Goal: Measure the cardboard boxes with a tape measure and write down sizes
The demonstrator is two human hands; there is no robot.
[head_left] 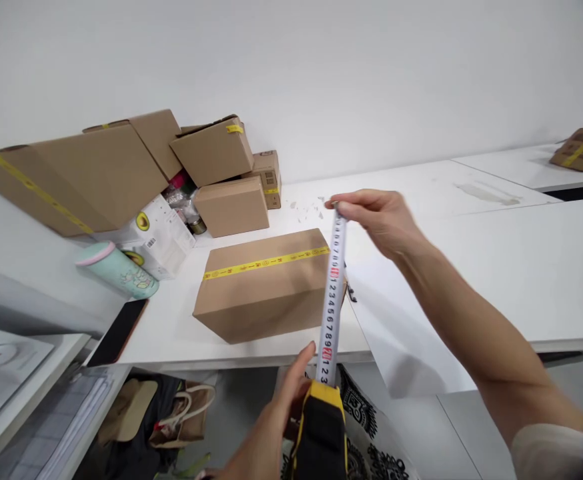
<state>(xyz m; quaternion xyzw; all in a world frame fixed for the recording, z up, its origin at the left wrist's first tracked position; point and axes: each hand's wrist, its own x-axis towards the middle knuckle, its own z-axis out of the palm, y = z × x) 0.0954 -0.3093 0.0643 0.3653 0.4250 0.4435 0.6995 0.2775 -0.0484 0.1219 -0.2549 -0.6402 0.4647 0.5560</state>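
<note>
My left hand point(284, 413) is wrapped round the black and yellow case of a tape measure point(320, 433), in front of the table's near edge. The white blade, with black numbers and red marks, runs away from me out of the case. At its far end my right hand point(379, 213) pinches the tip between thumb and fingers. The stretched blade passes in front of the right end of a closed cardboard box point(266, 283) sealed with yellow printed tape. Whether blade and box touch, I cannot tell.
Several cardboard boxes point(231, 207) are stacked at the back left by the wall. A mint tumbler point(119, 267) leans near a white box with avocado pictures point(159, 233). A dark flat object point(119, 332) lies at the table's left edge. White sheet material point(406, 327) lies at right.
</note>
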